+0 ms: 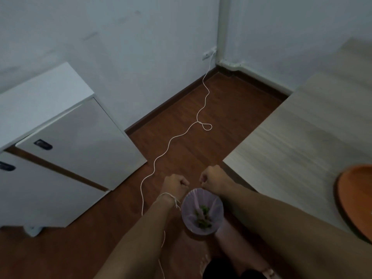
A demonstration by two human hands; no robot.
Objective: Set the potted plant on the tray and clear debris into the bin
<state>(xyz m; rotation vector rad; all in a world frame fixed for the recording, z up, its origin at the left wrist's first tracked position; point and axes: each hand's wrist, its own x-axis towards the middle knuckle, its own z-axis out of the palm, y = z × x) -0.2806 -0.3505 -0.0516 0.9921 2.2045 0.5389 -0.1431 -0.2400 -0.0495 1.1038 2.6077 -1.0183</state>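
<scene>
a dim room corner is seen from above, with pale walls point(120, 37) meeting behind a white vertical pipe point(222, 27) and a dark skirting board running along their base. the floor point(221, 117) is laid in reddish-brown wood planks. a white cord point(203, 109) is plugged at a wall socket point(208, 54) near the corner and trails in loose curves and one small loop across the floor toward the near edge of the view. a white cabinet point(66, 141) with two doors and dark recessed handles is placed against the left wall. at the right, a light wood-grain surface point(302, 137) is seen, its near left corner lying just beyond the hands; an orange tray point(354, 198) is set at its right edge and is cut off by the frame. the potted plant cannot be seen. a small bin point(202, 211) lined with a pale lilac bag is placed on the floor between the forearms, and green and pinkish scraps point(203, 216) are held inside it. the left hand point(176, 183) is closed into a loose fist just above the far left rim of the bin, a white string being tied at its wrist. the right hand point(213, 177) is likewise curled shut at the far right rim; whether anything is pinched in either hand cannot be told. bare feet are partly visible below the bin.
</scene>
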